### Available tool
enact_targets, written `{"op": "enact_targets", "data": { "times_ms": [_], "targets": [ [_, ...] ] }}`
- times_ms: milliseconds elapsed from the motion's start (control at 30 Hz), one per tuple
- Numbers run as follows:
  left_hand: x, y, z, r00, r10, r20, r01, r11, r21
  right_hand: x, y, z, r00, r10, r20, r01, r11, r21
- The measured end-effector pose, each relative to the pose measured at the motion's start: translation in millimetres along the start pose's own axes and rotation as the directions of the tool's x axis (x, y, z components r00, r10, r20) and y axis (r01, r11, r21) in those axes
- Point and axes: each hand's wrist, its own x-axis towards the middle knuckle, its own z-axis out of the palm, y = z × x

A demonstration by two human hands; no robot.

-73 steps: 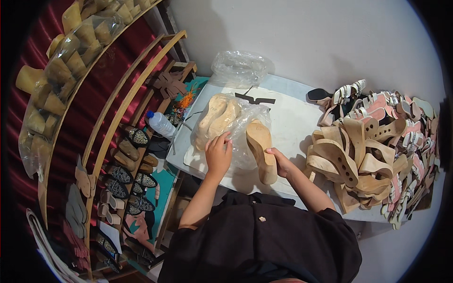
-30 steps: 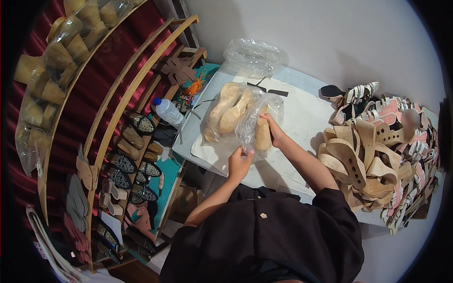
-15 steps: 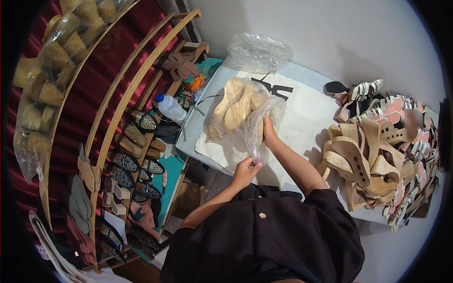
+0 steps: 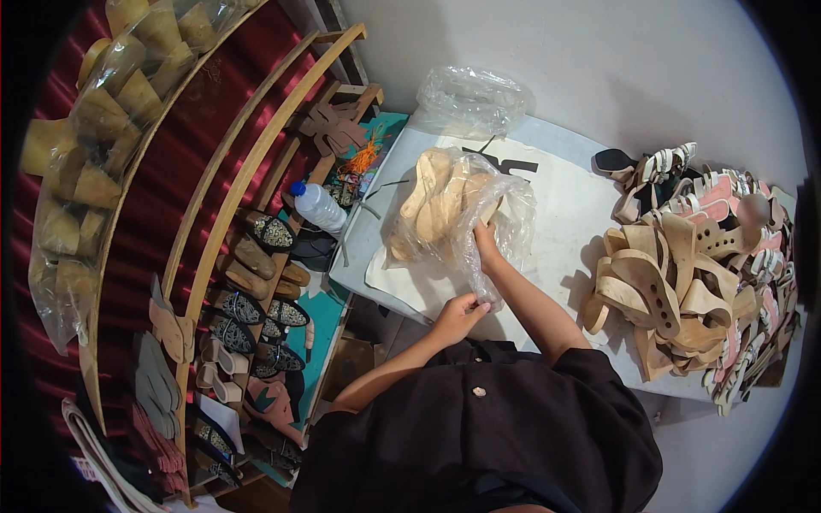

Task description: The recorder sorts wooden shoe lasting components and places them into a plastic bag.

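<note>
Pinching a crinkly, clear bag (image 4: 519,209) mid-frame, the left hand (image 4: 457,319) curls; the right hand (image 4: 486,246), grip hidden, reaches inside near pale, curvy wooden shapes (image 4: 427,195).

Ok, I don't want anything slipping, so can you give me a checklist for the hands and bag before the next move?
1. Left hand pinching the clear plastic bag's edge: ok.
2. Right hand at the bag's opening: ok.
3. Right hand's hold on a wooden piece: cannot tell, partly hidden.
4. Plastic smooth near the hands: not ok, it is bunched.
5. Pile of wooden soles apart from the bag: ok, to the right.
6. Crumpled spare bag away from the hands: ok, by the wall.
</note>
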Motion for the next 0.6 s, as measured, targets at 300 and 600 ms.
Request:
{"op": "enact_targets", "data": {
  "times_ms": [300,600],
  "targets": [
    [-1.7,22.4,-17.4,1.0,0.003,-0.004,-0.002,0.982,0.191,-9.4,-18.2,13.8,0.967,-0.192,0.167,0.197,0.98,-0.019],
    [2.6,32.0,-21.1,0.998,-0.052,-0.021,0.056,0.916,0.397,46.3,25.8,0.9,0.98,-0.192,-0.05,0.182,0.971,-0.156]
  ]
}}
